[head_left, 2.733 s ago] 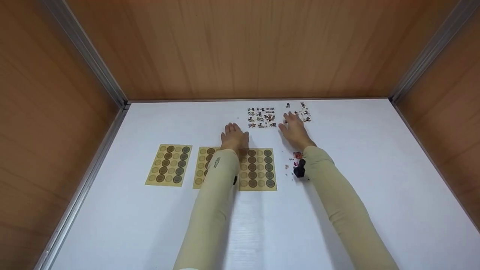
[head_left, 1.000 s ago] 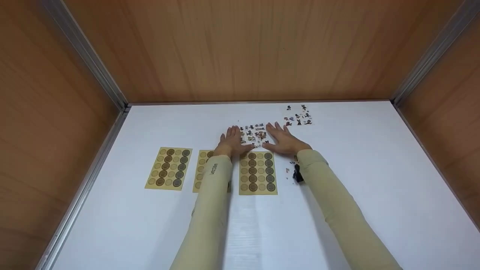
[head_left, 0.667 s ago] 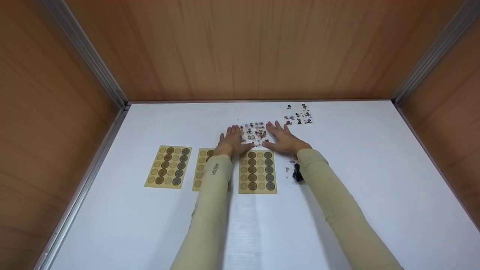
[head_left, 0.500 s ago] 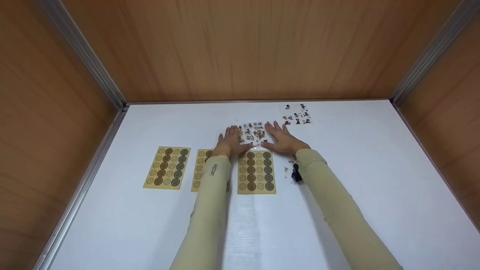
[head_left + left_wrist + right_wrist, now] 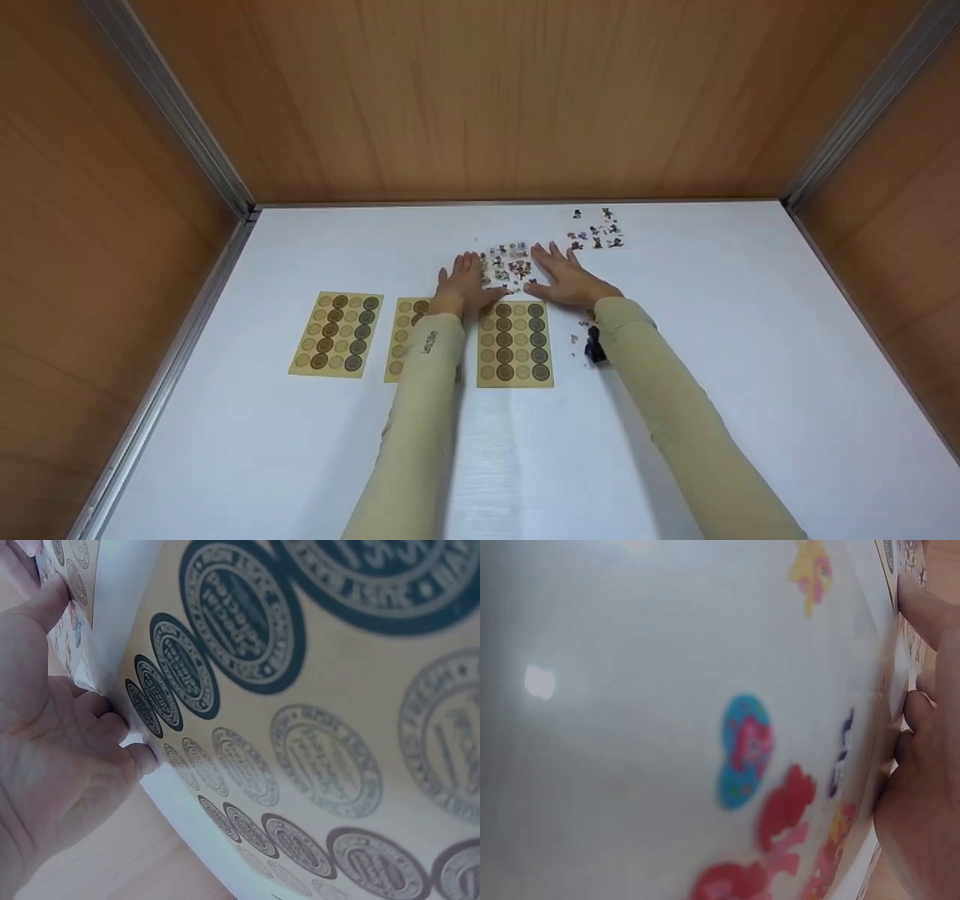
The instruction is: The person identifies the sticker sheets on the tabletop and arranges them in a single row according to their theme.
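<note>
A clear sheet of small cartoon stickers (image 5: 510, 268) lies flat between my hands in the head view. My left hand (image 5: 459, 285) rests on its left edge, fingers straight. My right hand (image 5: 568, 280) lies at its right edge, fingers and thumb spread. Just below this sheet is a tan sheet of round labels (image 5: 514, 345), with printed seals filling much of the left wrist view. A second tan label sheet (image 5: 396, 349) is partly hidden by my left sleeve. Under my right forearm, another clear sheet carries pink, red and blue stickers (image 5: 746, 750), mostly hidden in the head view.
To the left lies a third tan label sheet (image 5: 336, 334). Another cartoon sticker sheet (image 5: 596, 229) sits at the back right. A black wrist-worn device (image 5: 595, 346) shows beside my right sleeve. Wooden panels (image 5: 480, 105) wall the white table (image 5: 712, 300).
My right hand has moved left from the back-right sheet to the middle sticker sheet. That sheet has shifted toward me and slightly left. Over the last second both hands stay nearly still.
</note>
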`<state>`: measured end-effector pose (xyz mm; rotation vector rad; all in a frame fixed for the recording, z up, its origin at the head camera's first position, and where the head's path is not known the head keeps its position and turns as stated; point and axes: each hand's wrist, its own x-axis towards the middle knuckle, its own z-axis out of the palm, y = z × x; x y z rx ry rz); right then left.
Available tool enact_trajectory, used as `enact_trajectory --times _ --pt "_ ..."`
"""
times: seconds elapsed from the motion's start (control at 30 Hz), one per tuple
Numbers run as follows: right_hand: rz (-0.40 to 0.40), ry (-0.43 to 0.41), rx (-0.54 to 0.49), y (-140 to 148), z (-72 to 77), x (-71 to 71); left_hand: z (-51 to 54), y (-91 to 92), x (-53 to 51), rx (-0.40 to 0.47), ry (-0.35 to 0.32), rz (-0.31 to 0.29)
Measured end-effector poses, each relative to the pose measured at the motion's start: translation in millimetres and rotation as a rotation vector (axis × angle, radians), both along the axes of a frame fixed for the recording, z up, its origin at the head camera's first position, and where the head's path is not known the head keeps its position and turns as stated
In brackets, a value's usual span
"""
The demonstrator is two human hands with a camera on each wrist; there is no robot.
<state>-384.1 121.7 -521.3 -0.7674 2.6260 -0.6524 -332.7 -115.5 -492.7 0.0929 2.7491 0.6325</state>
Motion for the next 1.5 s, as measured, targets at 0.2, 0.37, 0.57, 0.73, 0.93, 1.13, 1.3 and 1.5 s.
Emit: enact_trajectory --times 0.2,0.37,0.57,0.73,0.93,1.13,1.3,1.5 --pt "-0.031 -0.028 -0.015 0.1 0.3 -0.6 -0.5 1.5 -0.8 -0.002 -0.007 0.012" --pt "-0.048 -0.046 -0.017 -0.8 -1.9 -2.1 -1.6 1.2 -1.1 -0.006 0.003 0.015" --pt "-0.036 -0.039 -0.017 -1.4 -3.4 -3.0 -5.5 3.3 -0.9 -0.012 0.023 0.037" --pt "-0.031 -0.022 -0.023 -1.2 -1.2 -3.0 -4.2 7.5 0.4 0.012 0.046 0.073" --pt "-0.028 -0.033 -0.019 -2.8 1.3 -0.8 -0.6 11.9 2.8 0.035 0.067 0.114" --pt "-0.037 -0.018 -0.036 -3.0 0.8 -0.2 -0.5 15.4 2.4 0.039 0.095 0.139" --pt "-0.035 -0.012 -0.063 -2.3 -1.4 -0.8 -0.2 18.1 2.9 0.016 0.116 0.138" --pt "-0.074 -0.015 -0.119 0.0 -3.5 0.8 0.4 20.8 3.5 0.027 0.137 0.123"
